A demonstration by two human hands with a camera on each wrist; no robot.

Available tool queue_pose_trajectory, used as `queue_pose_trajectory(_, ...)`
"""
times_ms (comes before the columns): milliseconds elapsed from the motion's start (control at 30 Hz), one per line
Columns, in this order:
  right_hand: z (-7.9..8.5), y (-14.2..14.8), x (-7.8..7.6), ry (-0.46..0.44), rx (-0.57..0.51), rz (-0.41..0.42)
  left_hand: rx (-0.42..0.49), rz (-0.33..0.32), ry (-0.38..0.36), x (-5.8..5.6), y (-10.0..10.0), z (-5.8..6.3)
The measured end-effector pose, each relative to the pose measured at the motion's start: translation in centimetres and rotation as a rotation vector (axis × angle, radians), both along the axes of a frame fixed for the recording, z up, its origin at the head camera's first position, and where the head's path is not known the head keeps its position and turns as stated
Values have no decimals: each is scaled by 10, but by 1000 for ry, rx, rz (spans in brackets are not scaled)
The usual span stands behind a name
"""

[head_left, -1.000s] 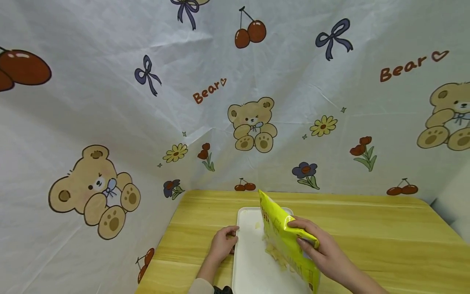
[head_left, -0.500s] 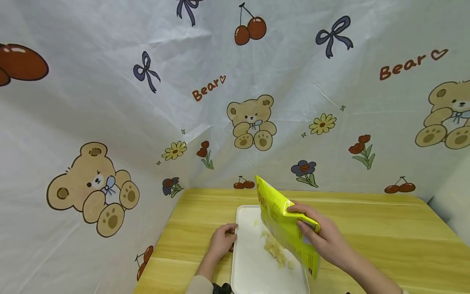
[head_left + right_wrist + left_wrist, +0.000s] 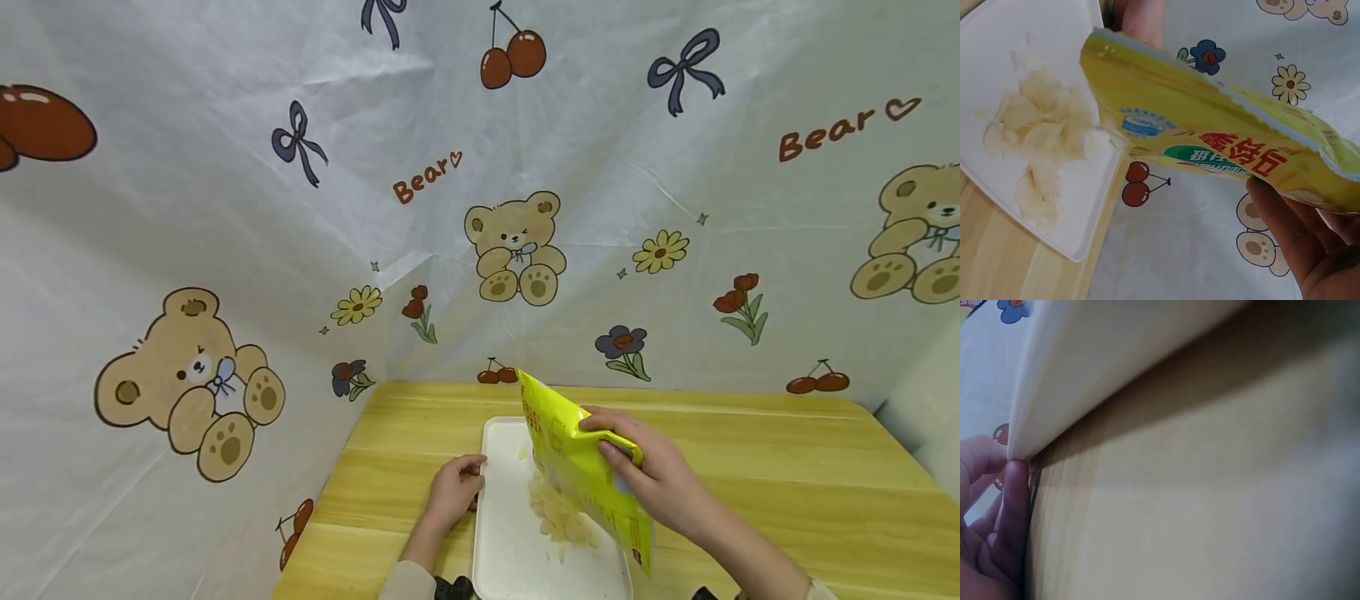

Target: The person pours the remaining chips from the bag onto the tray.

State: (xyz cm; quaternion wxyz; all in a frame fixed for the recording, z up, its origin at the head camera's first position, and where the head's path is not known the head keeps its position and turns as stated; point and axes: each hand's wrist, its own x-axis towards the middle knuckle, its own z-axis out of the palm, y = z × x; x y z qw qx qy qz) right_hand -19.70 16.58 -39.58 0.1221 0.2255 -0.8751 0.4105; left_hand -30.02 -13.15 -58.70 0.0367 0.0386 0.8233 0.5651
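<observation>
Head view: grips a yellow bag (image 3: 573,467) in the right hand (image 3: 656,471), tilted over a white tray (image 3: 506,550); pinches the tray with the left hand (image 3: 453,493). Shows chips (image 3: 566,518) already heaped there; hides any left inside.

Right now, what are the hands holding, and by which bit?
Right fingers: the yellow bag, by its upper edge. Left fingers: the white tray, by its left rim.

Printed backdrop (image 3: 570,167), wood-grain tabletop (image 3: 787,467)
I see the backdrop, pale and creased, with bear prints (image 3: 516,254) and cherry prints (image 3: 527,54); it borders the tabletop at rear and left.
</observation>
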Motion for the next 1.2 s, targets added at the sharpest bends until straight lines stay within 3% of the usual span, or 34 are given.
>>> queue_pose_trajectory(733, -1, 3, -1, -3, 11, -27, 5, 5, -17, 0, 0, 0)
queue_pose_trajectory(933, 3, -2, -5, 6, 95, -17, 1, 13, -15, 0, -1, 0)
queue_pose_trajectory(1033, 4, -2, -5, -3, 76, -21, 4, 9, -14, 0, -1, 0)
queue_pose_trajectory(1200, 2, -2, -4, 42, 84, -6, 1, 11, -19, -1, -1, 0)
